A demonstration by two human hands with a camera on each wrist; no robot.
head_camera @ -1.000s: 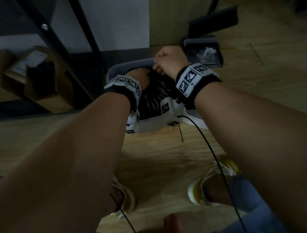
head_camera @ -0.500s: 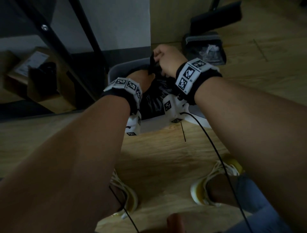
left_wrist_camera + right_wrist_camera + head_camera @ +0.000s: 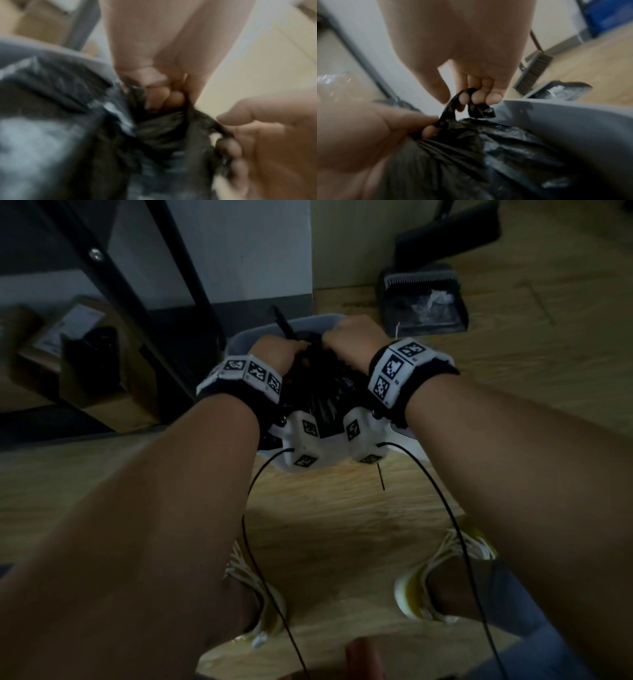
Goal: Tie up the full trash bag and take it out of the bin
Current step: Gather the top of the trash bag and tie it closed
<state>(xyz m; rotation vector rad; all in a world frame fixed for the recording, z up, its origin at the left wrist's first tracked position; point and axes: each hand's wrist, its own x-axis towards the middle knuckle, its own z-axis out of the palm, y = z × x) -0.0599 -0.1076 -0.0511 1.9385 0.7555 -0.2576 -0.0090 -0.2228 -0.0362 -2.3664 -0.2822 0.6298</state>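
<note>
A black trash bag (image 3: pixel 318 395) fills the grey bin (image 3: pixel 301 322) on the wooden floor. Both hands sit close together over its gathered top. My left hand (image 3: pixel 278 353) pinches a twisted black end of the bag (image 3: pixel 154 135), and a thin strip sticks up behind its knuckles. My right hand (image 3: pixel 352 337) has its fingers (image 3: pixel 476 96) curled round another black strip that loops over them. In the right wrist view the left hand (image 3: pixel 412 125) pinches the bag (image 3: pixel 471 148) right beside that loop, inside the bin's wall (image 3: pixel 565 121). The left wrist view is blurred.
A dark dustpan (image 3: pixel 424 302) holding crumpled litter stands just right of the bin, with a brush (image 3: pixel 534 71) behind it. Black frame legs (image 3: pixel 178 268) and a cardboard box (image 3: pixel 68 337) are to the left. My shoes (image 3: pixel 442 583) stand on the floor in front of the bin.
My right hand has come down from above the bin's far rim to the level of the left hand. The two hands now meet over the bag's gathered top.
</note>
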